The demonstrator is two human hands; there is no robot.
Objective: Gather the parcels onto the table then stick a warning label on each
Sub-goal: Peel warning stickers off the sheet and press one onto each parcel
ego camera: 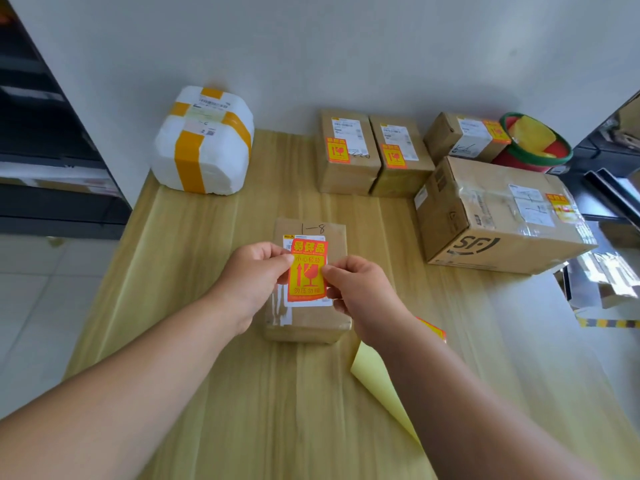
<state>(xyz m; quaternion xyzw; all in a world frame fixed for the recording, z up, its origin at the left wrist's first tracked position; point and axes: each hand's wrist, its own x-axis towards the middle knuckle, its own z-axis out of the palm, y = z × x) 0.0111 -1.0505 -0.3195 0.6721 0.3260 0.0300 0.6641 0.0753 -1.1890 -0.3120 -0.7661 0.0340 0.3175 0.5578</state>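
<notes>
A flat brown parcel point(313, 322) marked "1-8" lies in the middle of the wooden table point(214, 306). Over its white shipping slip I hold a red and yellow warning label point(307, 271). My left hand point(254, 275) pinches the label's left edge and my right hand point(360, 292) pinches its right edge. Two small cartons point(346, 154) point(401, 157), a third small carton point(460, 138) and a big SF carton point(498, 216) at the back right each carry such a label. A white foam parcel point(204, 143) with yellow tape at the back left shows none.
A yellow backing sheet point(381, 386) lies curled under my right forearm, with more labels point(433, 329) peeking out beside it. A red and green basket point(535, 143) stands at the back right corner. Dark shelving point(52, 133) flanks the table's left; the wall runs behind.
</notes>
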